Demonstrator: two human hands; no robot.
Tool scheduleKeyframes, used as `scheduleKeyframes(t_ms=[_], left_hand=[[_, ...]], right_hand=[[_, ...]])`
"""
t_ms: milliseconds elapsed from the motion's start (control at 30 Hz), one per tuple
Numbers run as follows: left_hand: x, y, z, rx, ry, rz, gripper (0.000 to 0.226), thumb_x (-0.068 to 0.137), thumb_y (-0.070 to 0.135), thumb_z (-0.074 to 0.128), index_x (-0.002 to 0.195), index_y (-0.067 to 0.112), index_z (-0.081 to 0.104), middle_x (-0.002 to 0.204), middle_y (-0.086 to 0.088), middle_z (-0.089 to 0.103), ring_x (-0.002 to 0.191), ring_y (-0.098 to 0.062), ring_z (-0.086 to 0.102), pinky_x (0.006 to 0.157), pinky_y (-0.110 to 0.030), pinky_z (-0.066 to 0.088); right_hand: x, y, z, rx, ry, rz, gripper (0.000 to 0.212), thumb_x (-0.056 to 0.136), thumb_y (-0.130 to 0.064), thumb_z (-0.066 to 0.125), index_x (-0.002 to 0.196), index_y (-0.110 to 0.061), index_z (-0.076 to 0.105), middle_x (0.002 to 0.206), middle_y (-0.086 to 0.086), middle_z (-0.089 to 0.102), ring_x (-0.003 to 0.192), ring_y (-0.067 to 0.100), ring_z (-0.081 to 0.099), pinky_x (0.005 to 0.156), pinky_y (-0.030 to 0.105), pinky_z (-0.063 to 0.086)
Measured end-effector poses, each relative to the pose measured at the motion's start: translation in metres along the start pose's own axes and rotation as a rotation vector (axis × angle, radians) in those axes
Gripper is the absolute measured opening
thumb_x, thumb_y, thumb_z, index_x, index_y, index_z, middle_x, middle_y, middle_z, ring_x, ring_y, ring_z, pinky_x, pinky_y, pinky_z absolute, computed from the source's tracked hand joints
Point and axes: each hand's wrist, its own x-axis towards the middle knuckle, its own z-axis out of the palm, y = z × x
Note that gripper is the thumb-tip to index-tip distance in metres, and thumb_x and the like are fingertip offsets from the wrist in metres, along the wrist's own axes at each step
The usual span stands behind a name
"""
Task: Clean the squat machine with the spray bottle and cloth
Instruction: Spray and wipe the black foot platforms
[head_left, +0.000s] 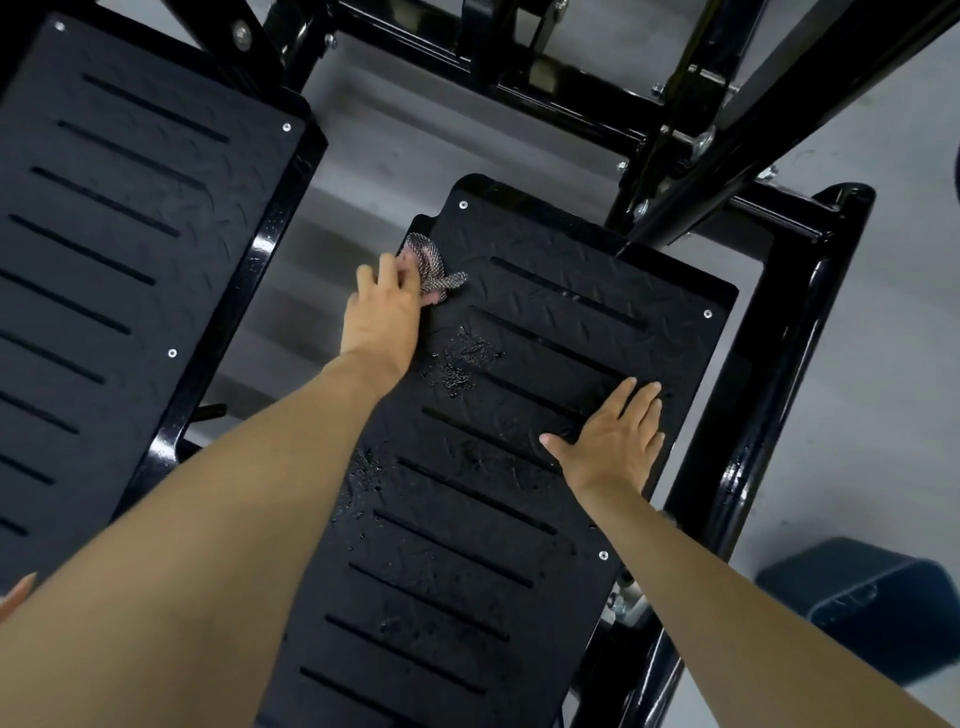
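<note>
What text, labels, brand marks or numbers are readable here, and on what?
None: nothing in this view carries readable text.
right footplate: tread pattern, slots and screws only.
left footplate: same, no marking.
frame: plain glossy black, no decal showing.
cloth: mesh weave, no tag visible.
dark blue object, lower right: no print to be made out.

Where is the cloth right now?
In the head view, the cloth is bunched in the left hand, at the far left corner of the right footplate.
</note>
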Motion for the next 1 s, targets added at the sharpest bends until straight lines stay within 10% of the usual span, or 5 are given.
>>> scheduleKeyframes(t_ms=[133,367,667,900,1000], left_hand=[[-0.006,0.021,-0.002,-0.100,0.013,-0.036,0.082,0.082,-0.006,0.056,0.149,0.000,0.010,0.134,-0.018,0.029,0.115,-0.032,0.036,0.091,-0.037,0.049],[-0.030,0.031,0.010,0.205,-0.019,0.568,0.090,0.081,-0.001,0.057,0.151,0.005,0.002,0.139,-0.011,0.019,0.116,-0.027,0.032,0.099,-0.037,0.045],[-0.032,0.059,0.008,-0.243,-0.035,-0.138,0.080,0.083,-0.005,0.056,0.150,0.004,0.013,0.137,-0.016,0.025,0.120,-0.034,0.032,0.091,-0.035,0.049],[-0.067,0.106,0.015,0.096,-0.057,0.650,0.082,0.084,-0.003,0.051,0.151,0.004,0.004,0.136,-0.014,0.024,0.115,-0.030,0.035,0.093,-0.038,0.048],[-0.056,0.079,0.010,0.242,-0.021,0.576,0.093,0.080,-0.002,0.056,0.151,0.008,-0.004,0.134,-0.012,0.024,0.115,-0.029,0.036,0.092,-0.036,0.046]], right_hand=[[0.000,-0.002,0.001,0.006,-0.004,0.005,0.117,0.081,-0.054,0.065,0.148,-0.001,-0.014,0.155,0.021,-0.017,0.146,0.034,-0.009,0.119,0.047,0.009],[0.001,0.004,-0.002,0.170,0.063,0.004,0.113,0.081,-0.054,0.064,0.150,-0.006,-0.010,0.158,0.016,-0.009,0.147,0.030,0.002,0.118,0.046,0.005],[-0.004,0.028,0.004,0.335,0.079,0.077,0.086,0.092,-0.035,0.054,0.152,-0.009,-0.001,0.159,0.011,-0.007,0.147,0.025,-0.002,0.120,0.041,0.001],[-0.017,0.040,0.009,0.347,0.067,0.047,0.083,0.093,-0.034,0.053,0.152,-0.011,-0.001,0.159,0.010,-0.007,0.147,0.025,-0.003,0.120,0.040,0.003],[-0.025,0.050,0.009,0.360,0.028,0.034,0.083,0.094,-0.033,0.052,0.152,-0.011,-0.002,0.159,0.009,-0.007,0.147,0.026,-0.001,0.120,0.039,0.007]])
